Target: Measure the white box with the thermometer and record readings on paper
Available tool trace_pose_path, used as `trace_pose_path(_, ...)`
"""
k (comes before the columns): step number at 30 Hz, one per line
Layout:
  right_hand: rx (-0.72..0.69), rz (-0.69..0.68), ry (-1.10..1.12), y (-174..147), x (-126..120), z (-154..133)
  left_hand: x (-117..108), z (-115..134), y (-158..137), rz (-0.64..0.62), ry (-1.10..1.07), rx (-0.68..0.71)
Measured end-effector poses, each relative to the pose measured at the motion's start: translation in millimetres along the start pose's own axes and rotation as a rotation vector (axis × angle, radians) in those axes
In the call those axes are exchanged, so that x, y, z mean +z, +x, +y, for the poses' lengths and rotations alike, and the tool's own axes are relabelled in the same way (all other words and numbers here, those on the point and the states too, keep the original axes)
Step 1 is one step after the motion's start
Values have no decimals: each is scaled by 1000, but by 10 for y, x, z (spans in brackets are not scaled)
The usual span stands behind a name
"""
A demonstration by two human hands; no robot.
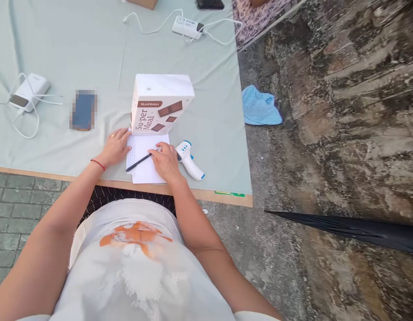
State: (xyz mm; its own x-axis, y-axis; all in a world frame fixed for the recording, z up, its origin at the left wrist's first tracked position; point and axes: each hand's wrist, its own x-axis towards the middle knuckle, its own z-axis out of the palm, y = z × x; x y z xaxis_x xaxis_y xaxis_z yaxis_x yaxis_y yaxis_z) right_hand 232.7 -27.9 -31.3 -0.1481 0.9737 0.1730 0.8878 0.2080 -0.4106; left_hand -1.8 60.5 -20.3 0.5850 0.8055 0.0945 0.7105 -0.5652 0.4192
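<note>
**Pen held to paper at the near edge of a cloth-covered tabletop**

Outdoors, over rough stone ground and grey paving bricks, a pale green cloth covers the tabletop point(92, 49), whose bare wooden rim shows along the near edge. Close to that edge lies a white sheet of paper point(142, 167), likely set there so it sits within easy reach of the person standing against the rim

Left hand point(115, 146) rests flat and open on the left margin of the sheet, fingers spread, holding nothing; it appears to pin the paper so it will not slide. Right hand point(166, 161) is curled closed around a slim black pen point(138, 162), which slants across the sheet with its free end pointing left

Touching the far edge of the paper stands a white cardboard meal box with brown squares printed on it point(159, 104), upright. Just right of the right hand lies a white and blue handheld infrared thermometer point(189, 160) on its side. Further left a dark blue phone point(83, 110) lies flat, and near the left edge a white power bank with coiled white cable point(29, 91). Another white charger point(187, 26) sits toward the far edge. Off the tabletop, a light blue cloth point(260, 107) lies crumpled on the stone, and a folded black umbrella point(360, 229) lies nearer the viewer
</note>
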Motion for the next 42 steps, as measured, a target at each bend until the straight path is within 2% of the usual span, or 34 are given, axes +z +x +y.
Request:
trace_pose_path(5,-91,-91,44,-236,-152,176,-40,105,-678,-28,40,34)
trace_pose_path(7,-78,-60,160,-363,-220,230,-29,185,-878,-22,36,30)
trace_pose_path(9,-10,33,344,-470,-246,208,-1,295,-1001,4,22,22)
trace_pose_path(13,191,277,748,-586,-122,-124,105,545,-1069,124,-30,-20)
trace_pose_path(17,278,350,941,-601,134,-539,190,700,-1061,151,30,-39)
trace_pose_path(20,273,354,912,-602,273,-656,202,736,-1052,128,85,-4)
trace_pose_path(23,216,312,833,-611,323,-636,205,747,-1036,145,108,4)
trace_pose_path(27,153,243,755,-628,326,-595,221,757,-1019,170,113,13)
trace_pose_path(36,127,189,677,-637,302,-589,232,767,-1026,203,124,42)
trace_pose_path(42,121,185,670,-642,305,-584,210,796,-1020,145,78,0)
